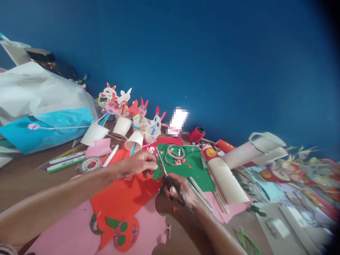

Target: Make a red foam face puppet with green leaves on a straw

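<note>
My right hand (pixel 179 189) is closed round the black handles of a pair of scissors (pixel 172 186), whose blades are parted and point up and to the left. Beside the blades, my left hand (pixel 140 164) is in a pinch, and what its fingertips hold is too small to make out. Below both hands lies red paper (pixel 124 196), with green paper (pixel 202 170) behind the scissors. An orange paper face with green eyes (pixel 126 233) rests on pink paper (pixel 66 230) near the front edge.
Paper cups (pixel 95 134) with paper animal faces on sticks stand behind my left hand. A tape roll (pixel 90 164) and markers (pixel 66 161) lie at the left. Stacked cups (pixel 227 180), a white jug (pixel 265 143) and green scissors (pixel 247 242) are at the right.
</note>
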The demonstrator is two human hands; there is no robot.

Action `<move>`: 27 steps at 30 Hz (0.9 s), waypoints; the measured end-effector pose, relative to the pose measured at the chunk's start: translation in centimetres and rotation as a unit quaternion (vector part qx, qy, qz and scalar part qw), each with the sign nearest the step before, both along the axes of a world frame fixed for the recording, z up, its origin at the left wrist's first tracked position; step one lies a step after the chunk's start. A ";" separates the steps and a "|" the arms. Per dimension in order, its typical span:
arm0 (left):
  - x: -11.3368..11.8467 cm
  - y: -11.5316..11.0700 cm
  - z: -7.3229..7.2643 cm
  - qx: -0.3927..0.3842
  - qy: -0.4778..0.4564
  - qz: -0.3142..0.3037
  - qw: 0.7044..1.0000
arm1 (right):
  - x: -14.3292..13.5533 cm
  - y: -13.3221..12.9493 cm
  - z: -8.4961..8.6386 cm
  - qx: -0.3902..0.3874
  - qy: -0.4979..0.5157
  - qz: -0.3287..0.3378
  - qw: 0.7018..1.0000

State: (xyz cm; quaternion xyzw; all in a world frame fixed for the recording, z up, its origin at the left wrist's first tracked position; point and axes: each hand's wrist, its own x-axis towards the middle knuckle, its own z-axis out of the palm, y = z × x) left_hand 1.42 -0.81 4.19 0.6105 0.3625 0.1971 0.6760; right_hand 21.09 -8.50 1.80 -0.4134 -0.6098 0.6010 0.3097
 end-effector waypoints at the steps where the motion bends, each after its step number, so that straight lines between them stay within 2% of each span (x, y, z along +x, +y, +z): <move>1: 0.0 0.0 0.1 0.001 0.002 -0.002 1.000 | 0.0 0.0 0.1 0.003 -0.002 0.001 1.000; 10: -0.2 0.2 -0.2 0.006 0.005 -0.014 1.000 | 0.2 0.0 -0.4 0.008 0.005 0.002 1.000; 18: -0.1 0.2 0.0 0.026 0.020 -0.029 0.999 | 0.2 0.1 0.0 0.007 0.003 0.017 1.000; 27: -0.6 0.6 -0.3 0.111 0.059 -0.061 0.990 | 0.5 0.2 -0.6 -0.012 -0.004 0.006 1.000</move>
